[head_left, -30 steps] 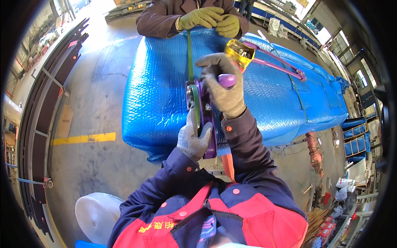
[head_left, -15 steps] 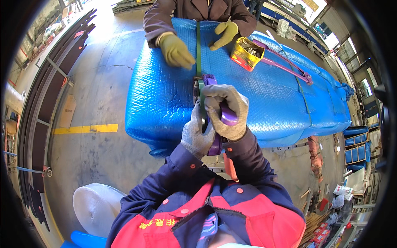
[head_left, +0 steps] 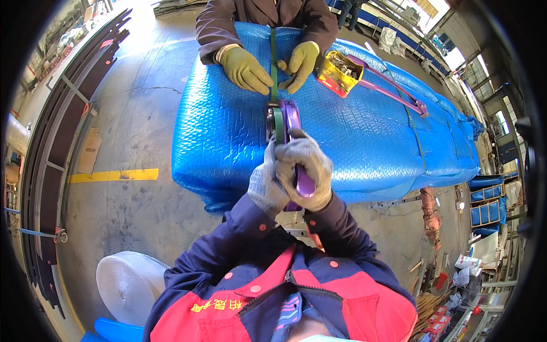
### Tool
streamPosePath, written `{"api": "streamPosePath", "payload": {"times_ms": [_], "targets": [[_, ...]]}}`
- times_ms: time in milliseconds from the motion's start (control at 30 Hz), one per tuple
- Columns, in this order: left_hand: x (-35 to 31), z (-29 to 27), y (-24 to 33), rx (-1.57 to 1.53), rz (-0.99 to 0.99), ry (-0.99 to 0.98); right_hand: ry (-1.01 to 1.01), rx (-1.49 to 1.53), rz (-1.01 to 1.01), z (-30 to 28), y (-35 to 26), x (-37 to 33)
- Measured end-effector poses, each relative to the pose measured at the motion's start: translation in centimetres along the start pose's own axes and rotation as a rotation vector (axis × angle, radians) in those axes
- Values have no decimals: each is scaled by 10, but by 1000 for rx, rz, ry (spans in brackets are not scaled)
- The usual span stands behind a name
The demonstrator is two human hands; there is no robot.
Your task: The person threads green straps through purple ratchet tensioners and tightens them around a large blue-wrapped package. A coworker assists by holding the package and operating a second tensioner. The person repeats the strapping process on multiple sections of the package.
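Note:
A purple strapping tensioner (head_left: 292,115) sits at the near side of a long bundle (head_left: 222,131) covered in blue bubble wrap. A green strap (head_left: 274,74) runs over the bundle into the tool. My gloved right hand (head_left: 312,162) is closed around the tensioner's purple lever. Beside it my gloved left hand (head_left: 265,183) is closed on the tool's lower left part; its fingertips are partly hidden behind the right hand. Across the bundle, a co-worker's two hands in yellow-green gloves (head_left: 246,69) are on either side of the strap, just beyond the tool.
On the bundle stand a yellow-red box (head_left: 341,73) of small metal pieces and a long purple-handled cutter (head_left: 393,94). Dark metal profiles (head_left: 57,154) lie stacked at the left. A roll of white wrap (head_left: 128,288) is at lower left. Scrap and boxes (head_left: 439,322) lie lower right.
My right hand and the lever have shifted a little left and nearer to me. The co-worker's hand on the right has moved in toward the strap.

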State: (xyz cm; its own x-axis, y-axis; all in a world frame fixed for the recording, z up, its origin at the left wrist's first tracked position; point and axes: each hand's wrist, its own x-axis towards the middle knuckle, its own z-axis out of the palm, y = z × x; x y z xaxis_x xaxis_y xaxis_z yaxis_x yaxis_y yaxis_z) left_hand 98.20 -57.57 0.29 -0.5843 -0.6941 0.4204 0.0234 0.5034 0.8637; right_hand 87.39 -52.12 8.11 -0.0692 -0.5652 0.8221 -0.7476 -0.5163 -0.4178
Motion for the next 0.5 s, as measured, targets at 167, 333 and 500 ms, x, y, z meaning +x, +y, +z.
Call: {"api": "streamPosePath", "payload": {"times_ms": [167, 333, 500], "targets": [[0, -3, 3, -183, -195, -135, 8, 26, -32, 0, 11, -2], [1, -10, 8, -171, -240, -230, -4, 38, -6, -1, 14, 10], [1, -16, 11, -36, -215, -252, -33, 29, -8, -3, 15, 12]]}}
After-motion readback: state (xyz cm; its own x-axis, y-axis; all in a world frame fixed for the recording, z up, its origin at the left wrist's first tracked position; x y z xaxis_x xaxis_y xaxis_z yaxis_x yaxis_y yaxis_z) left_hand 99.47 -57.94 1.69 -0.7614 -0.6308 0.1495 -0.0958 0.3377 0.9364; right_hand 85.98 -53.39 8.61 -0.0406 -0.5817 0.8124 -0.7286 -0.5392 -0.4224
